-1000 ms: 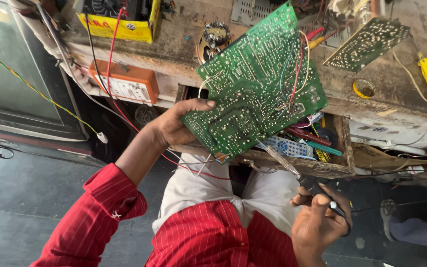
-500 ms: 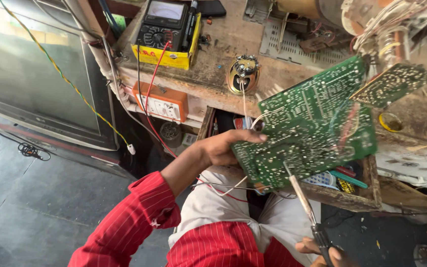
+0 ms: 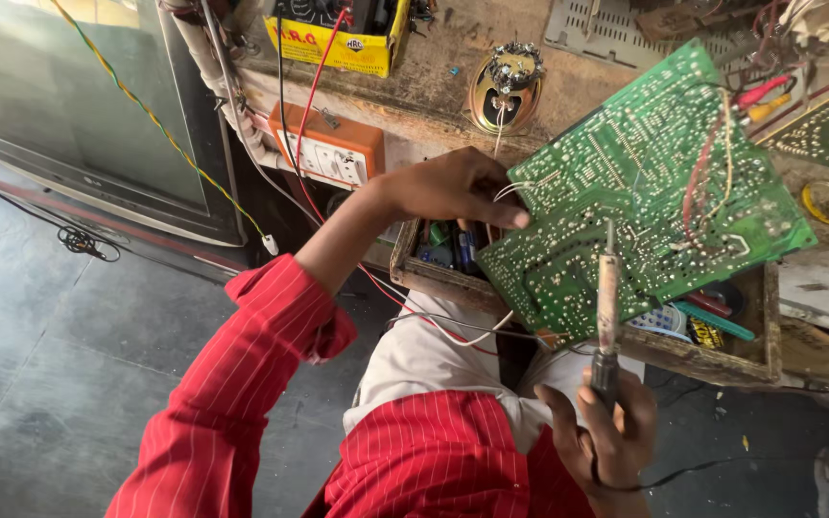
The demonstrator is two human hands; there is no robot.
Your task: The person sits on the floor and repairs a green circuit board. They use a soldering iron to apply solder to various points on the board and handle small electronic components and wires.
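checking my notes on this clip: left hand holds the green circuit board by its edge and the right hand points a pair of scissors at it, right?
Not quite. The left hand does hold the green circuit board by its edge, but the right hand points a soldering iron at it, not scissors. The head view shows its single straight shaft, with the tip against the board's solder side.

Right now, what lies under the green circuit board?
Under the green circuit board is an open wooden drawer, showing small blue and green parts at its left and a teal-handled tool at right. The board covers the drawer's middle.
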